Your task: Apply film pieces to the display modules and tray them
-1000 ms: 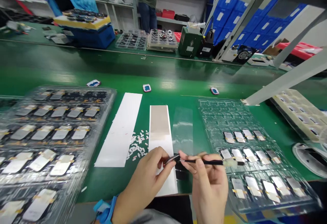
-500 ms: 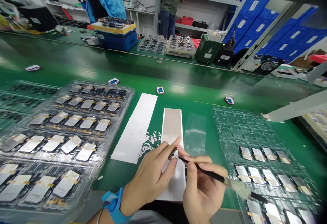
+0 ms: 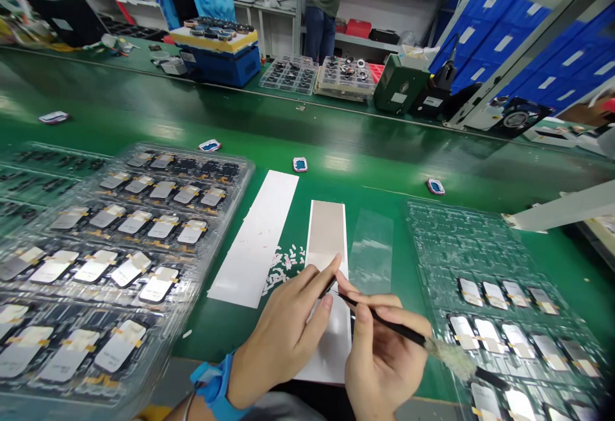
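Note:
My left hand [image 3: 283,334] wears a blue wrist strap [image 3: 214,386]; its thumb and forefinger pinch a small dark flat part [image 3: 328,288]. My right hand [image 3: 379,360] grips black tweezers [image 3: 384,323], their tip touching that part; a tuft of white fluff wraps the tweezers' rear end. Both hands hover over a white strip with a tan foil patch [image 3: 327,241]. Small white paper bits [image 3: 283,266] lie just to its left.
A clear tray of silver cells [image 3: 115,241] sits at left, another clear tray [image 3: 485,293] at right. A long white strip [image 3: 257,238] and a clear film [image 3: 371,248] lie on the green belt [image 3: 144,120]. Small blue-faced units [image 3: 300,164] ride the belt. A person stands at the far shelves.
The view has swung to the left, bringing more of the left tray in. The tweezers have tilted from level to slanting down-right, and the hands stay joined on the small part.

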The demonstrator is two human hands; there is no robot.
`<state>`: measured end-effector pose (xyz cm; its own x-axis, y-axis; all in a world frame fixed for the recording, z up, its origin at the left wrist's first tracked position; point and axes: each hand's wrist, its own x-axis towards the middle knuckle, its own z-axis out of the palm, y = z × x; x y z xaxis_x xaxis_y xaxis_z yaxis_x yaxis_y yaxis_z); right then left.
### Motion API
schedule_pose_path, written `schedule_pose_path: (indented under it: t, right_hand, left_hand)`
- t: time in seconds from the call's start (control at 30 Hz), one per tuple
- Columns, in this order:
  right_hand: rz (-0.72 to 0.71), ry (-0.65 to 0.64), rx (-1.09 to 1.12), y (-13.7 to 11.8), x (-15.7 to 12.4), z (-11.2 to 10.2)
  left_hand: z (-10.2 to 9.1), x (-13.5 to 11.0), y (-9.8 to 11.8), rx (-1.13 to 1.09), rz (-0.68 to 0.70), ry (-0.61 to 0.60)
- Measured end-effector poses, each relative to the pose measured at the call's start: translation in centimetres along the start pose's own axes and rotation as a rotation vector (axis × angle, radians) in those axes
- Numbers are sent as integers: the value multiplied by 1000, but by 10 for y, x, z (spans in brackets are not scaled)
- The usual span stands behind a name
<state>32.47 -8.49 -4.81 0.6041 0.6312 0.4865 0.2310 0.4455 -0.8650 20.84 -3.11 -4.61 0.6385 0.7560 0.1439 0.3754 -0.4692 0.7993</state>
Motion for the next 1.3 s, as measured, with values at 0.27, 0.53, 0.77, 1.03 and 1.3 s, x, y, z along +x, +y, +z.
schedule_pose_path:
  t: [0.27,0.53,0.77,1.03,1.3]
  right_hand:
    - [18,-13,17,1,-1,0]
    - [-18,-2,-7,2,-1,1]
    - [-42,-14,23,3,-4,-1]
    - [-71,6,-9,5,-4,1]
    - [-83,-9,13,6,-5,-1]
  left_hand:
    - [0,1,1,3,-5,2]
    - [1,0,0,1,-6,-3]
    - [1,1,0,-27,-21,-26]
    - [0,2,1,-106,-54,-47]
    - [0,2,0,-143,-67,-49]
